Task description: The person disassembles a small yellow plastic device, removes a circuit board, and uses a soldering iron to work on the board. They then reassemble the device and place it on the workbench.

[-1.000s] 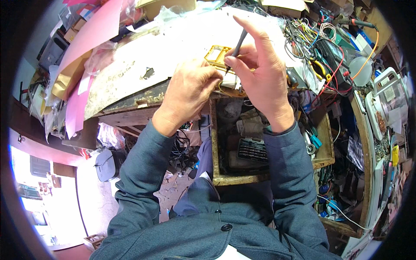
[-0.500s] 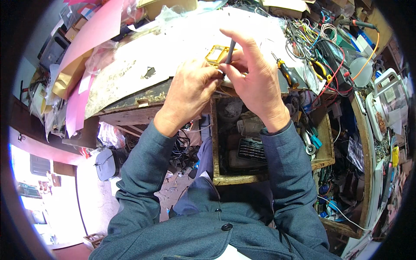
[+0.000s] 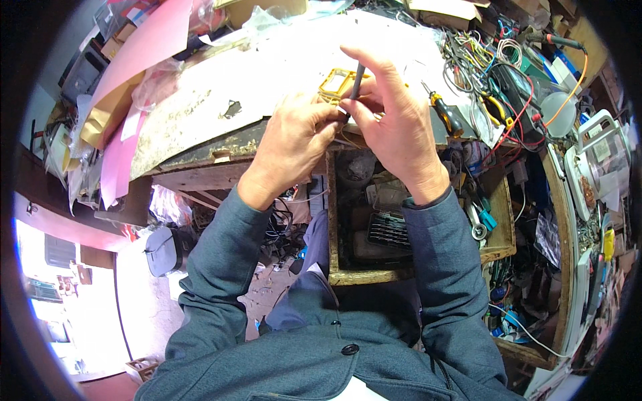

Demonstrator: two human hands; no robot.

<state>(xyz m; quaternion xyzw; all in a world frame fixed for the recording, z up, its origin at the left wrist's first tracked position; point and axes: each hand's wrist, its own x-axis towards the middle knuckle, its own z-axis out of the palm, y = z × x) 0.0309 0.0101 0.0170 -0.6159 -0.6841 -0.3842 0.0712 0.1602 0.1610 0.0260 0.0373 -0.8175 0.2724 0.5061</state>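
Cluttered workbench (image 3: 267, 87), white top worn and stained, wires heaped at right. Left hand (image 3: 294, 144) pinches a small part at its fingertips; right hand (image 3: 394, 127) is closed on a grey rod tool (image 3: 356, 81), tip at that part, just above the bench edge. Yellow frame (image 3: 334, 81) lies just behind. Step, judged: working the tool tip into the part; next calls for steady fine pressure. Open wooden drawer (image 3: 414, 267) below holds a dark gridded box, loose parts and cables.
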